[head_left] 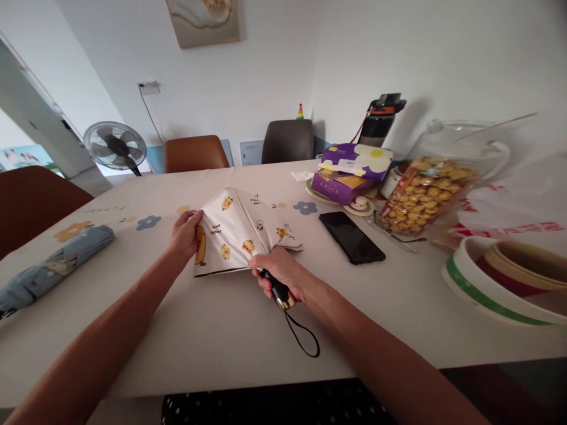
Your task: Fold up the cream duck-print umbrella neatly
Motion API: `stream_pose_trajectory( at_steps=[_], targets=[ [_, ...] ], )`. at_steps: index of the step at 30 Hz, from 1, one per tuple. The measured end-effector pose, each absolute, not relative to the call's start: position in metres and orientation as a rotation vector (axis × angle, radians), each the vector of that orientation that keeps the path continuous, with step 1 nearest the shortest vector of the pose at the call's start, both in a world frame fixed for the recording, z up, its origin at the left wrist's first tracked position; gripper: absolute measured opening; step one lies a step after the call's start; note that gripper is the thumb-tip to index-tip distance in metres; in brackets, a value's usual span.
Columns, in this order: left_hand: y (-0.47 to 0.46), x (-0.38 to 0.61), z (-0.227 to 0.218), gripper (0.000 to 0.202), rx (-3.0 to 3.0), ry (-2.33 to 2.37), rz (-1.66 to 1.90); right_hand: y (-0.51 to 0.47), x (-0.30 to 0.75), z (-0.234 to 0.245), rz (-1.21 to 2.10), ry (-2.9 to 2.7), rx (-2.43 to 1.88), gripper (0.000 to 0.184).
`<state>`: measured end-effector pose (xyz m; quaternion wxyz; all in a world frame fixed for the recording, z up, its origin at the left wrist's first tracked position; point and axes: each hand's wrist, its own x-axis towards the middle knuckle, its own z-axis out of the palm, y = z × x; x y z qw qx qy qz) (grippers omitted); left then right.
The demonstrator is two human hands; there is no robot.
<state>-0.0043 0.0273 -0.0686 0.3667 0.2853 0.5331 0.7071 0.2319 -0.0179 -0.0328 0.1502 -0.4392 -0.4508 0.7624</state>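
Note:
A white folding umbrella [234, 227] printed with yellow cartoon chicks lies over the table, its canopy loose and partly spread. My right hand [281, 271] is closed round its black handle, near the canopy's lower edge. A black wrist strap [305, 339] hangs in a loop from the handle's gold-coloured end. My left hand [186, 233] pinches the left edge of the canopy between thumb and fingers. Off to the left lies a blue umbrella [57, 268], rolled up. Close to the right of the white umbrella is a black phone [352, 237], lying flat.
On the right stand a jar of snacks [425, 192], a purple tissue pack [354, 162], a black bottle [378, 121], glasses [394, 233] and stacked bowls [469, 289]. Chairs [195, 153] line the far side of the table [212, 348]. A fan [116, 147] stands beyond.

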Motion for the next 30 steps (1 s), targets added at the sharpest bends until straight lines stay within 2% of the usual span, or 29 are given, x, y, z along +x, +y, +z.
stream_pose_trajectory(
  at_steps=[3,8,12,17,22,30],
  targets=[
    [0.029,-0.013,-0.075,0.029,0.81,1.446,1.865,-0.017,0.23,-0.036,2.21,-1.275,-1.274,0.021],
    [0.03,-0.018,-0.083,0.024,1.001,1.771,1.676,-0.016,0.226,-0.044,2.137,-1.283,-1.255,0.02],
    [0.02,-0.003,-0.073,0.021,1.372,1.953,1.822,-0.013,0.225,-0.048,2.05,-1.322,-1.312,0.019],
    [0.0,0.041,-0.055,0.015,1.529,1.768,1.771,-0.014,0.226,-0.044,2.014,-1.329,-1.319,0.02],
    [-0.007,0.077,-0.047,0.036,1.416,1.711,1.463,-0.018,0.224,-0.041,1.901,-1.339,-1.352,0.018],
    [0.022,0.101,-0.046,0.043,0.973,1.23,1.459,-0.015,0.222,-0.054,1.888,-1.399,-1.251,0.014]
  ],
)
